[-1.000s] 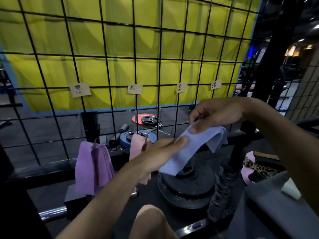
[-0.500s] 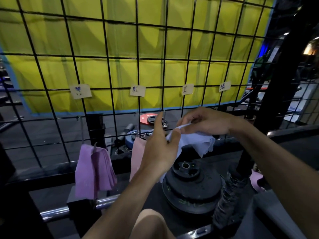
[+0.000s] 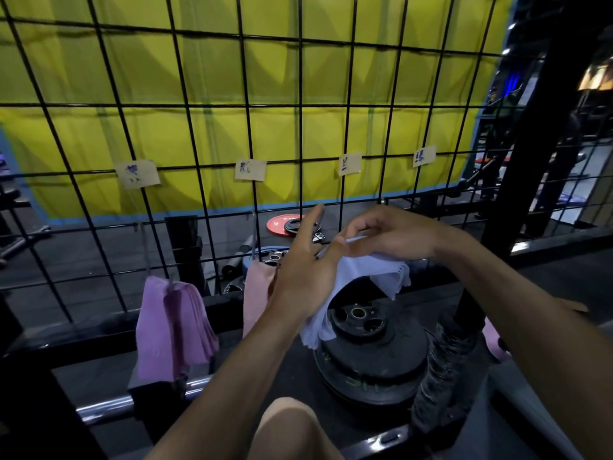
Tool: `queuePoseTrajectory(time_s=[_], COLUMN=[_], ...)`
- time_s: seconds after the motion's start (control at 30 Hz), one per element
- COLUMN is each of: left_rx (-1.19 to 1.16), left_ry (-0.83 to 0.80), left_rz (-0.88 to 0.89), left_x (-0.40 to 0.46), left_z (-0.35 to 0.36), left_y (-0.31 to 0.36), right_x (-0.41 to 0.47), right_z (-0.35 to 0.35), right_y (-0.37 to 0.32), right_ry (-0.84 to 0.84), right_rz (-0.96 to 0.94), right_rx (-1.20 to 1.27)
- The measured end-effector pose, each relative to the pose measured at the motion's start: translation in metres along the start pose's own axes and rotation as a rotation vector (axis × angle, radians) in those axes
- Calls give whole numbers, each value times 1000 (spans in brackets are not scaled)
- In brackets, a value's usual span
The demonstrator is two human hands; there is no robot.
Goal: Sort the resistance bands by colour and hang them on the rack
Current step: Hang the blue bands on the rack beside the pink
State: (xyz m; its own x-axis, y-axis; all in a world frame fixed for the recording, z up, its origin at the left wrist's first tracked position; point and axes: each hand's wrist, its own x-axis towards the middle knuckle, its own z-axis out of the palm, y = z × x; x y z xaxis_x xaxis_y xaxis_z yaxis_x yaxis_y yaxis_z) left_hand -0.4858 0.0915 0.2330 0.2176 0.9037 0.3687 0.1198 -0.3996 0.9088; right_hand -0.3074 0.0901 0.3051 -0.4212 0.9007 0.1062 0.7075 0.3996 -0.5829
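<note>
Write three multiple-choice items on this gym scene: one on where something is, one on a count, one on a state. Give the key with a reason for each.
1. Where do the purple bands hang?
A. under the leftmost paper label
B. under the rightmost label
C. on the weight plates

2. How many paper labels are on the wire grid?
A. two
B. four
C. six

3. What state is the light blue band in?
A. hung on a hook
B. lying on the floor
C. held in both hands

Key: 1 A, they hang on a hook below the leftmost label. 2 B, four slips show in a row. 3 C, the left hand and right hand both grip it.
</note>
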Motion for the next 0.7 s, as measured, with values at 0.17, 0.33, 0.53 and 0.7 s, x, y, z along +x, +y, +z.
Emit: queuePoseTrajectory(time_s=[0.17, 0.33, 0.53, 0.7], left_rx=[-61, -70, 88, 316], left_ry=[-82, -146, -44, -68], left_rz=[-24, -44, -34, -28], left_x=[7, 9, 2, 0], left_z=[14, 8, -1, -10], left_y=[5, 3, -6, 0], right_x=[-19, -23, -11, 1], right_z=[-15, -21, -21, -24], right_y=[5, 6, -7, -14], right_ry=[-24, -38, -138, -246], right_rz=[24, 35, 72, 82], right_rx=[9, 17, -55, -1])
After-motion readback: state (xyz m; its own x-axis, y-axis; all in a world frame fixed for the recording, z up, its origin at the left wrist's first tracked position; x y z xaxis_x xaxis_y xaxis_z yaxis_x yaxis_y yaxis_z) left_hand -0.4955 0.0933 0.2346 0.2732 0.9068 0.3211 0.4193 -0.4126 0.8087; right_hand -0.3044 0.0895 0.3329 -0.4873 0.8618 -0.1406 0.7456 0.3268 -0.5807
